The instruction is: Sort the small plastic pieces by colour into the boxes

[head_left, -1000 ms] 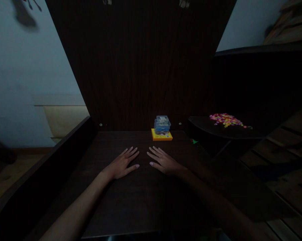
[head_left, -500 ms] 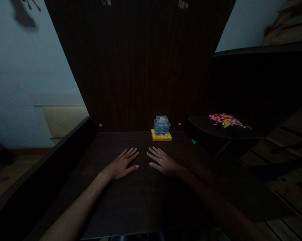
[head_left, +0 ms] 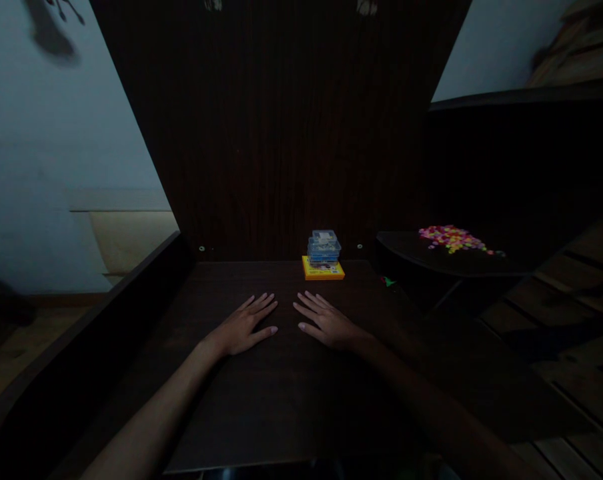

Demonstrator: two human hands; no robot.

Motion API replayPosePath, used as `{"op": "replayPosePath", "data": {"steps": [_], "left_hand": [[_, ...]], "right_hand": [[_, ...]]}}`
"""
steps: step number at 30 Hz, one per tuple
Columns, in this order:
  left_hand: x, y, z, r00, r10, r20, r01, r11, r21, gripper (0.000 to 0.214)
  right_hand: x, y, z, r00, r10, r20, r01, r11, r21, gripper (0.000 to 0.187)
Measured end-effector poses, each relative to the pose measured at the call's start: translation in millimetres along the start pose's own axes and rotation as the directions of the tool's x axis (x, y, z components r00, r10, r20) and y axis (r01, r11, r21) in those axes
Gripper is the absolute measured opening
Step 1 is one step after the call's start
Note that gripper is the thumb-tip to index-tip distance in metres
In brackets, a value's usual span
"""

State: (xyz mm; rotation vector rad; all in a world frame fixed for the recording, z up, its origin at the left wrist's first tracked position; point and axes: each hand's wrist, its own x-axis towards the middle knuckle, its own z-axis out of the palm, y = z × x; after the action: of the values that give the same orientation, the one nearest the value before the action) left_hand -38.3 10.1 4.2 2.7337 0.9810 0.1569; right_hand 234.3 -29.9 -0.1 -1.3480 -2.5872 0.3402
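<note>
Left hand [head_left: 243,327] and right hand [head_left: 326,323] lie flat, fingers spread, holding nothing, on dark wooden table [head_left: 281,400]. Stack of clear blue plastic boxes [head_left: 324,247] on flat orange box [head_left: 323,270] stands beyond fingertips.

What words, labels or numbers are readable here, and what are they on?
Orange box: dark print on its top face, too small and dim to read.
Stack of clear boxes on it: pale marks on the top one, too blurred to read.
No other text shows anywhere.
</note>
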Motion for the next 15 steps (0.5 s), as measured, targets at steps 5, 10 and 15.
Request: {"op": "replayPosePath", "data": {"steps": [5,10,15], "left_hand": [[-0.3,-0.1,0.6,1.0,0.013,-0.014,-0.013,1.0,0.008,0.067],[-0.3,1.4,-0.1,1.0,-0.001,-0.008,0.001,1.0,0.003,0.068],[0.0,-0.3,1.2,1.0,0.011,-0.025,-0.012,1.0,-0.015,0.066]], "right_hand": [[0.1,-0.4,0.2,1.0,0.001,0.004,-0.001,1.0,-0.01,0.061],[-0.1,-0.1,0.6,1.0,-0.01,-0.007,0.01,1.0,-0.006,0.06],[0.4,0.9,1.1,1.0,-0.001,-0.005,0.001,1.0,0.003,0.06]]}}
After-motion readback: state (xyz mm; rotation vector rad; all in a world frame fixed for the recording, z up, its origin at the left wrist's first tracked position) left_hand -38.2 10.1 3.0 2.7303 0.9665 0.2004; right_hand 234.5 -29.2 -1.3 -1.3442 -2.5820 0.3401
